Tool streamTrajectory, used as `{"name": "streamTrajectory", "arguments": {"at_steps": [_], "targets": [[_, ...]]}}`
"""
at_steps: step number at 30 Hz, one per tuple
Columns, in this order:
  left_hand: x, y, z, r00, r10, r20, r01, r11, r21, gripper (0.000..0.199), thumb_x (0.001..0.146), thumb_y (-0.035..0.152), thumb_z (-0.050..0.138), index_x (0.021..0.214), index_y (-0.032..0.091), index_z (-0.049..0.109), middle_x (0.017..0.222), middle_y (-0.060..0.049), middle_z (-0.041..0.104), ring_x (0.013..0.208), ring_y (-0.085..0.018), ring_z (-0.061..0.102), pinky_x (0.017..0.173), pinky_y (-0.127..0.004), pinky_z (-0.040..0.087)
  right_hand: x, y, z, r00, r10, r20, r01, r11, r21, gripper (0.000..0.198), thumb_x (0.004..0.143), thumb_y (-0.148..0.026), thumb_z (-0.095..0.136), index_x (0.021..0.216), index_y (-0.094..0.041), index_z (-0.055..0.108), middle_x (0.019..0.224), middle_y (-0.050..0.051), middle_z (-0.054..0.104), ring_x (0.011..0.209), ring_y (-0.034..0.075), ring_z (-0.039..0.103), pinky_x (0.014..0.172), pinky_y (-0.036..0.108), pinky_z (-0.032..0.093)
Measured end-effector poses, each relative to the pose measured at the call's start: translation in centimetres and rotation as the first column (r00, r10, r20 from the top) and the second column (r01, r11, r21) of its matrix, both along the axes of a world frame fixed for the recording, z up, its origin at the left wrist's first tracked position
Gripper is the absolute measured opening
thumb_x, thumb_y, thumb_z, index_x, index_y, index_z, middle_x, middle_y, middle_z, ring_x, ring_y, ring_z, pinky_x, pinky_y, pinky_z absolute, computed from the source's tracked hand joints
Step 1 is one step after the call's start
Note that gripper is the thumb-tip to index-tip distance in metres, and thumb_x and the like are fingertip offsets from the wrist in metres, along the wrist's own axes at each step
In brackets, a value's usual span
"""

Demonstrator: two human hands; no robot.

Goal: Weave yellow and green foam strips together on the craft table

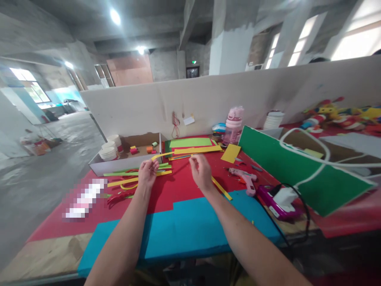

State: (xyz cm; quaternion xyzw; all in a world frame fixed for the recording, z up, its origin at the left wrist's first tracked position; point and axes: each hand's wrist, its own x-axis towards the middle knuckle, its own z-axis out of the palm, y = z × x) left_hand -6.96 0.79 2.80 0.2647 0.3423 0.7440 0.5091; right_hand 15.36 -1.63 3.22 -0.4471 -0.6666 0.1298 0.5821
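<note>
My left hand (148, 172) is closed over the red tabletop, its fingertips pinching one end of a narrow yellow paper strip (163, 155) that runs right towards a stack of coloured paper (196, 149). To the right, my right hand (201, 171) has its thumb and fingers pressed together at the front of that stack; what lies between them is too small to make out. Below my right wrist lies another yellow strip (222, 188). Several yellow and green strips (123, 182) are spread left of my left hand. Both forearms reach over a blue sheet (190, 226).
A pink glue gun (244, 175) lies right, near a purple power strip (276, 206) with a white plug and cables. A green board (285, 167) leans behind them. Back left stands a box (97, 167) with cups and paper rolls; a pink bottle (233, 126) stands by the partition.
</note>
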Motion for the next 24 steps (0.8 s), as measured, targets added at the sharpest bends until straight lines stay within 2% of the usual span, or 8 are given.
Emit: {"name": "streamTrajectory", "arguments": {"at_steps": [2,4,7,11,13,18,21,24], "targets": [[1.4,-0.4,-0.2,0.994,-0.11,-0.021,0.109,0.993,-0.039,0.023,0.072,0.02,0.071,0.071,0.018,0.048,0.071,0.0,0.07,0.065,-0.01,0.068,0.06,-0.019,0.054,-1.6,0.1,-1.0,0.942,0.284,-0.178,-0.324,0.907,-0.269,0.033,0.088,-0.049,0.048,0.088,-0.02,0.062,0.073,0.005,0.06,0.067,0.017,0.054,0.064,0.029,0.045],[2.8,-0.9,-0.4,0.968,-0.243,-0.065,0.24,0.97,-0.05,0.022,0.073,0.021,0.07,0.074,0.018,0.048,0.074,-0.002,0.07,0.065,-0.011,0.068,0.059,-0.019,0.054,-3.0,0.3,-2.0,0.817,0.374,-0.439,-0.556,0.712,-0.428,0.037,0.084,-0.055,0.053,0.097,-0.021,0.061,0.066,0.0,0.056,0.055,0.013,0.05,0.052,0.025,0.042],[4.2,-1.8,-0.5,0.897,-0.422,-0.133,0.42,0.906,-0.046,0.022,0.074,0.022,0.07,0.078,0.018,0.049,0.075,-0.003,0.07,0.063,-0.012,0.068,0.056,-0.019,0.054,-3.9,0.4,-2.8,0.584,0.417,-0.696,-0.783,0.517,-0.346,0.041,0.079,-0.057,0.059,0.101,-0.022,0.061,0.073,0.0,0.058,0.056,0.01,0.05,0.053,0.022,0.043],[4.6,-2.4,-0.6,0.758,-0.607,-0.239,0.613,0.788,-0.059,0.022,0.076,0.025,0.069,0.079,0.018,0.048,0.07,-0.004,0.069,0.051,-0.012,0.063,0.047,-0.019,0.05,-3.5,0.4,-2.5,0.374,0.429,-0.823,-0.891,0.413,-0.189,0.045,0.08,-0.057,0.059,0.105,-0.02,0.061,0.066,-0.003,0.052,0.058,0.01,0.052,0.059,0.025,0.046],[4.3,-2.4,-0.6,0.705,-0.655,-0.273,0.661,0.746,-0.084,0.022,0.076,0.026,0.068,0.08,0.017,0.049,0.067,-0.004,0.068,0.048,-0.012,0.061,0.044,-0.019,0.047,-3.1,0.5,-2.2,0.368,0.449,-0.814,-0.891,0.421,-0.171,0.046,0.081,-0.055,0.059,0.112,-0.021,0.061,0.064,-0.004,0.049,0.056,0.01,0.05,0.06,0.027,0.046],[3.4,-2.1,-0.5,0.736,-0.6,-0.312,0.606,0.791,-0.091,0.022,0.074,0.026,0.07,0.078,0.017,0.051,0.059,-0.001,0.064,0.041,-0.008,0.053,0.039,-0.016,0.039,-2.3,0.8,-1.9,0.498,0.383,-0.778,-0.754,0.635,-0.17,0.04,0.078,-0.054,0.062,0.102,-0.023,0.068,0.072,-0.002,0.053,0.059,0.009,0.046,0.06,0.024,0.043],[3.7,-2.1,-0.7,0.788,-0.517,-0.334,0.543,0.839,-0.017,0.021,0.075,0.031,0.07,0.078,0.018,0.054,0.06,0.001,0.062,0.046,-0.007,0.052,0.045,-0.016,0.04,-2.5,0.7,-2.0,0.485,0.371,-0.792,-0.759,0.629,-0.17,0.043,0.079,-0.058,0.058,0.1,-0.022,0.068,0.066,-0.001,0.051,0.06,0.011,0.047,0.061,0.025,0.043],[4.7,-2.2,-1.2,0.701,-0.482,-0.525,0.542,0.839,-0.047,0.025,0.076,0.037,0.069,0.071,0.015,0.06,0.056,-0.001,0.06,0.048,-0.009,0.052,0.051,-0.02,0.041,-3.2,0.4,-2.3,0.489,0.379,-0.786,-0.773,0.606,-0.189,0.05,0.08,-0.064,0.052,0.105,-0.023,0.066,0.062,-0.002,0.049,0.058,0.012,0.047,0.058,0.026,0.042]]}}
